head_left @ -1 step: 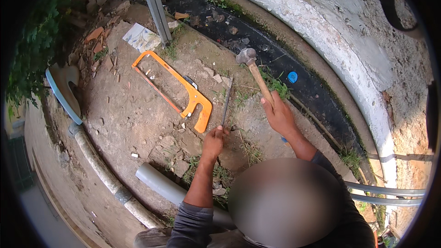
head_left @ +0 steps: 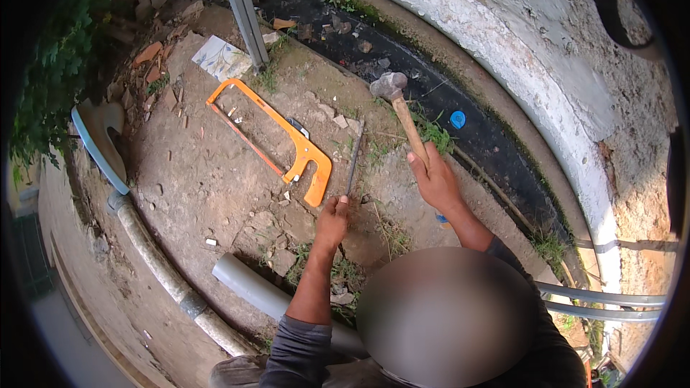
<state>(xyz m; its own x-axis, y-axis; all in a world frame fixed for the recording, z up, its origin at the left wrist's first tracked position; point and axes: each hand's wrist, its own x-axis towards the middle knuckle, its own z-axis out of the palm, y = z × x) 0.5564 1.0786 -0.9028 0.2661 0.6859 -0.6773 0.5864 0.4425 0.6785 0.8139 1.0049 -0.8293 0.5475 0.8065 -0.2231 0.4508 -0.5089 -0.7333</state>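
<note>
My left hand [head_left: 332,221] grips the lower end of a thin dark metal chisel [head_left: 353,158], which stands tilted on the hard dirt ground. My right hand [head_left: 435,179] is closed around the wooden handle of a hammer [head_left: 392,90]; its metal head is raised beyond and to the right of the chisel's top, apart from it. An orange hacksaw [head_left: 305,151] lies flat on the ground just left of the chisel.
A grey plastic pipe [head_left: 251,287] lies near my left arm. A dark wet gutter [head_left: 402,65] with a blue cap [head_left: 458,119] curves along a white wall [head_left: 503,36]. A metal post [head_left: 243,7], a patterned tile [head_left: 223,57] and brick rubble [head_left: 147,54] are at the upper left.
</note>
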